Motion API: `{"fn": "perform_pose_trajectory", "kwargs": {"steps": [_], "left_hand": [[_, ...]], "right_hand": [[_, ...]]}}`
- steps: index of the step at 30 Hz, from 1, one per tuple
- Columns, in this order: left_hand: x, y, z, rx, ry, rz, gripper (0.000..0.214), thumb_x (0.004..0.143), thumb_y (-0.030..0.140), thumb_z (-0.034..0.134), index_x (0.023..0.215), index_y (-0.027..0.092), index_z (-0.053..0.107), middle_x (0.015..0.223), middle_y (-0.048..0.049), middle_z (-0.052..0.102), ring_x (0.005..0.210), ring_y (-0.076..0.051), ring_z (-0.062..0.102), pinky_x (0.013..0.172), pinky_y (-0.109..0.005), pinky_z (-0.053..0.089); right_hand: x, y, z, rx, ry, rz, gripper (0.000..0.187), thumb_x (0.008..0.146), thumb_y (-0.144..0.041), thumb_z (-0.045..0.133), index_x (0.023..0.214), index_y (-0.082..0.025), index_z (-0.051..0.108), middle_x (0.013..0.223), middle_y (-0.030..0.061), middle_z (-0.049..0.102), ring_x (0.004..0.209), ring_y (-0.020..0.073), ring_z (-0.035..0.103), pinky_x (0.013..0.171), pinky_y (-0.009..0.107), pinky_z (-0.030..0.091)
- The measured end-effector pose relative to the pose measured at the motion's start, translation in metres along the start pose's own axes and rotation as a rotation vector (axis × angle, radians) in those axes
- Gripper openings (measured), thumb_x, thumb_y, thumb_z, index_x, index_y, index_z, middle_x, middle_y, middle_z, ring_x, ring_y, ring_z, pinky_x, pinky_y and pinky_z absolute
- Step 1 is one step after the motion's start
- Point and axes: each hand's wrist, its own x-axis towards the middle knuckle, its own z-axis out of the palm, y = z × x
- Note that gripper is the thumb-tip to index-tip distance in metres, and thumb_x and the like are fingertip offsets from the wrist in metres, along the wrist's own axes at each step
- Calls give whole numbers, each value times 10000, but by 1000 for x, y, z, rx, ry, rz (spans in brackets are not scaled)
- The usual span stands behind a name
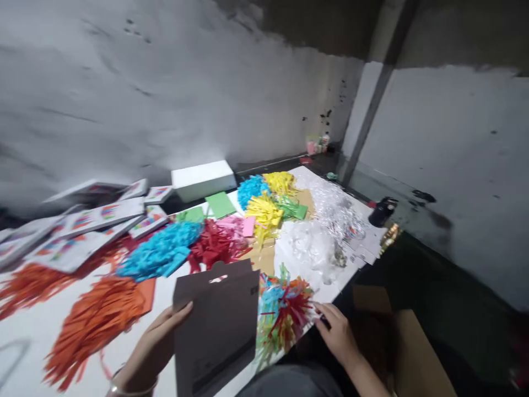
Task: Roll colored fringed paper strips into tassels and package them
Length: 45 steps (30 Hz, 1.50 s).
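White table; dark box in left hand

Box plain dark grey-brown; tassel bundle streaked red, light blue, orange, green and yellow. On the white bench, single-colour lots: orange fringe, bright blue fringe, deep red fringe, yellow fringe, plus silvery-white tinsel. Flat packs white, printed with bright multicoloured patches; long carton plain white; wall pale grey, flecked with dark marks.
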Motion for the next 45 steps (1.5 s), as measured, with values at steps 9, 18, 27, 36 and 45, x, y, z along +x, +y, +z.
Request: {"fn": "perform_pose_trajectory", "kwargs": {"steps": [9,18,27,36,45], "left_hand": [[-29,-16,18,286,192,809,744,692,484,728,1333,207,471,1331,-130,542,1267,-324,444,1041,-448,381],[-66,0,-16,227,84,617,484,849,521,528,1146,160,655,1127,-98,680,1045,-299,587,938,-383,450],[-69,-18,-31,-204,-200,321,462,688,398,760,1055,121,710,1068,-137,705,1052,-318,611,971,-425,430],[-62,-15,-18,-199,-297,237,450,655,382,791,1024,134,726,1017,-122,725,999,-307,641,919,-390,458],[-44,-10,2,-19,-372,282,447,704,425,747,1041,132,719,1096,-124,700,1080,-312,594,965,-394,422]], "right_hand": [[90,-183,52,390,-17,-375,215,945,-259,441,996,-195,640,820,58,656,776,188,646,715,305,550],[83,-230,75,218,-168,-965,504,900,-152,458,1400,-159,389,1221,155,545,1163,262,501,926,416,491],[133,-236,48,304,-180,-906,377,891,-149,548,1249,-267,572,971,69,608,923,211,563,786,391,475],[133,-234,30,414,-203,-793,176,868,-152,589,994,-240,675,884,47,642,839,182,589,748,342,500],[121,-218,18,123,21,-776,141,911,-112,478,960,-173,595,914,89,618,865,204,573,757,359,483]]}}
